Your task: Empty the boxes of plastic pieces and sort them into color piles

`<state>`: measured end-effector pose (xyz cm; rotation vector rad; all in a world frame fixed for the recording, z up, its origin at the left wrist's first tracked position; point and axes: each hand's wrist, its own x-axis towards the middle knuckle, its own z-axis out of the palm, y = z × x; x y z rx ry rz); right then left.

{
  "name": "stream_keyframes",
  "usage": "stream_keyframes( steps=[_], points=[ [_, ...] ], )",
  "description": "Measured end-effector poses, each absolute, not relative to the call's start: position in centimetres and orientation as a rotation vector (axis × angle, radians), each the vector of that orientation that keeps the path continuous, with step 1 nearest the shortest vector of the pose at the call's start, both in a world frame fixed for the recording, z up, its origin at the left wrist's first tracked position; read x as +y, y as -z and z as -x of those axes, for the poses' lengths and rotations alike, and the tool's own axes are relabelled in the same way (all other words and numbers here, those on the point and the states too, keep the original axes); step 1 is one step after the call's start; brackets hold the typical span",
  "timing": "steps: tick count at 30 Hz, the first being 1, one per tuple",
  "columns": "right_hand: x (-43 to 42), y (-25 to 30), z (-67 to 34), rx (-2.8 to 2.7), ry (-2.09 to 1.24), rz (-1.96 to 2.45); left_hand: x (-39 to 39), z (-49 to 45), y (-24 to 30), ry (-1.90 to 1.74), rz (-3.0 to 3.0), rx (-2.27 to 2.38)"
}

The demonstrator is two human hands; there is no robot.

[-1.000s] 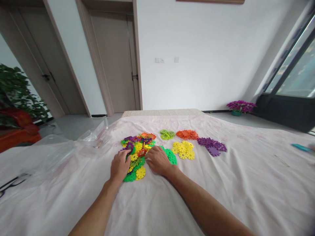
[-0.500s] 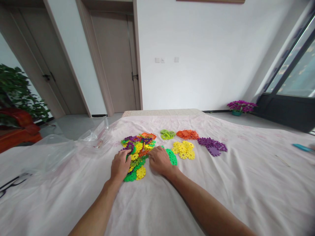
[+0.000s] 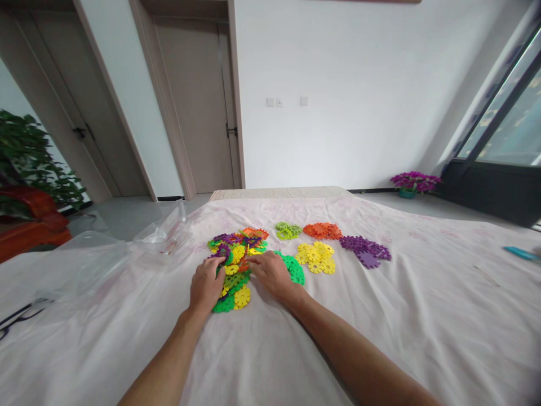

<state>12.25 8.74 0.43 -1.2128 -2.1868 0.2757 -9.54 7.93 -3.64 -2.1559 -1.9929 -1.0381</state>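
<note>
A mixed pile of notched plastic snowflake discs (image 3: 236,279) in purple, yellow, green and orange lies on the cloth between my hands. My left hand (image 3: 206,283) rests against the pile's left edge, thumb and fingers apart, touching a purple disc. From the right, my right hand (image 3: 273,274) reaches in with stretched fingers, their tips at the orange discs in the middle; whether they touch one is hard to see. Just beyond that hand sits a group of green discs (image 3: 296,270), partly covered by it. Yellow discs (image 3: 315,258) lie grouped further right.
Groups of lime discs (image 3: 288,230), orange-red discs (image 3: 322,230) and purple discs (image 3: 366,251) lie farther back. Clear plastic containers (image 3: 164,239) and dark-framed glasses (image 3: 25,316) are at left. A blue-handled object (image 3: 520,253) lies at the far right on the pale tablecloth (image 3: 401,327).
My right hand has shifted slightly left, its fingers straighter and further into the mixed pile. The left hand has stayed in place.
</note>
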Motion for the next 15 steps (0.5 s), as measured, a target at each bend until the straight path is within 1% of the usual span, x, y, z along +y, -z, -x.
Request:
stream_keyframes(
  steps=[3,6,12,15],
  points=[
    [9.8,-0.1,-12.9,-1.998,-0.311,1.235,7.9,9.6,3.7,1.04,2.155,-1.994],
    [11.6,0.0,-14.8,-1.798,-0.386,1.349,7.9,9.6,3.8,1.047,2.153,-2.002],
    [14.9,-0.3,-21.2,-1.453,-0.452,1.489,8.0,9.6,3.9,1.021,2.149,-2.015],
    [15.8,-0.5,-24.1,-1.313,-0.556,1.489,8.1,9.7,4.0,1.015,2.144,-2.024]
  ],
)
